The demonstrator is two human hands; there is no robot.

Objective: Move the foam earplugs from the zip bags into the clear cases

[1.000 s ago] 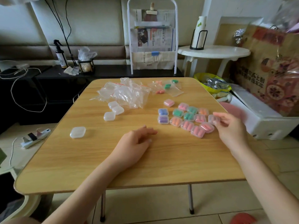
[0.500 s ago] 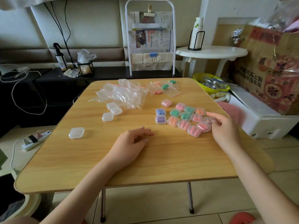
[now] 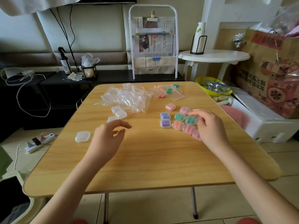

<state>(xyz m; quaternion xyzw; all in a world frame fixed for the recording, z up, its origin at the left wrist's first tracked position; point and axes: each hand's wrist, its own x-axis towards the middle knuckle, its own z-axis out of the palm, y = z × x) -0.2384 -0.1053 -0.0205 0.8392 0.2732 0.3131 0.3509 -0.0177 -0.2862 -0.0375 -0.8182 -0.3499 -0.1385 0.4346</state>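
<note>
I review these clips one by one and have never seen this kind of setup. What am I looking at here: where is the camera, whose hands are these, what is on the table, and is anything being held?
There is no machine: a person works with bare hands, and the single camera sits on their head, looking forward and down.

On the light wooden folding table lie a heap of empty clear zip bags, a few zip bags still holding pink and green foam earplugs, four empty small clear plastic cases on the left, and a cluster of closed cases filled with coloured earplugs on the right.

The left hand hangs above the table with loosely curled fingers and holds nothing. The right hand rests over the filled cases, hiding some; whether it grips one cannot be told.
</note>
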